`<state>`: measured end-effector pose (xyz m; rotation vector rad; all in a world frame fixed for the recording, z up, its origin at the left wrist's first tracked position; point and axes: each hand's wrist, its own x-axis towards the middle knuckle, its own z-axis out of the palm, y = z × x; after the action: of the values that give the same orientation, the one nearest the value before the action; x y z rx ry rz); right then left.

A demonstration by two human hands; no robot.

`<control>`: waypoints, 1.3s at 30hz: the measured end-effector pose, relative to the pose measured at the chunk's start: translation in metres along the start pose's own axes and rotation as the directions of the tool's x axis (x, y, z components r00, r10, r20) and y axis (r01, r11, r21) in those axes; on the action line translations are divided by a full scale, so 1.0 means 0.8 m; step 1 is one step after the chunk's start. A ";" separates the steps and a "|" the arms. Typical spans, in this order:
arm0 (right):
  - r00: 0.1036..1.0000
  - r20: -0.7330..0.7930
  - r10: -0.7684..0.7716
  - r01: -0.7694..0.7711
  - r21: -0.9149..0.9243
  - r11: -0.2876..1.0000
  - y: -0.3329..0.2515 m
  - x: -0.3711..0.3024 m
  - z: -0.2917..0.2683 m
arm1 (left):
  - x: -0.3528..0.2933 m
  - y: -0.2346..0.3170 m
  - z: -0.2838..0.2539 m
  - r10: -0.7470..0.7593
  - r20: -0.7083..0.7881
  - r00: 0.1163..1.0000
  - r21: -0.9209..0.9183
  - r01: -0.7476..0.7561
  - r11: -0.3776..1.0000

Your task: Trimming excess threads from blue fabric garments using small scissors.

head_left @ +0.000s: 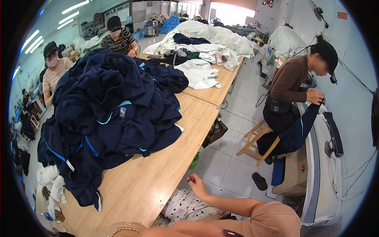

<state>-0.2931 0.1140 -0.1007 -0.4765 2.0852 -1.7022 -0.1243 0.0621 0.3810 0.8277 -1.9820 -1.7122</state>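
Note:
My right hand [196,187] is closed around small thread snips [191,179] with a dark red handle, just off the table's near right edge and above my patterned trousers [185,205]. My left hand [193,230] is a large blurred shape at the lower edge, very close to the view, with a beaded bracelet [125,229] at its wrist; its fingers are cut off or smeared. On the wooden table [138,185] lies a big heap of navy garments [114,98] with light blue trim and white tags. Neither hand touches the heap.
White cloth [199,73] and covered piles [221,39] lie farther along the table. Two people sit beyond its left side. On the right, a person on a wooden stool [256,144] holds a navy garment [308,124] over a pale work table [316,189]. A green bin [194,161] stands below the table edge.

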 end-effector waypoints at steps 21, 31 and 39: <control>1.000 -0.005 0.001 -0.001 -0.014 1.000 -0.005 0.006 0.004 | 0.007 0.007 -0.003 -0.004 0.101 0.995 -0.170 0.021 0.985; 0.999 0.000 -0.047 0.047 0.007 0.999 -0.004 0.001 0.005 | 0.015 0.015 -0.001 -0.002 0.170 0.985 -0.246 0.044 0.968; 1.000 0.026 0.002 -0.002 -0.016 1.000 -0.004 0.004 0.002 | 0.017 0.023 0.001 -0.001 0.191 0.982 -0.304 0.060 0.951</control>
<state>-0.2950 0.1105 -0.0980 -0.4982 2.0819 -1.6704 -0.1381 0.0553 0.3978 0.6075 -1.7527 -2.1180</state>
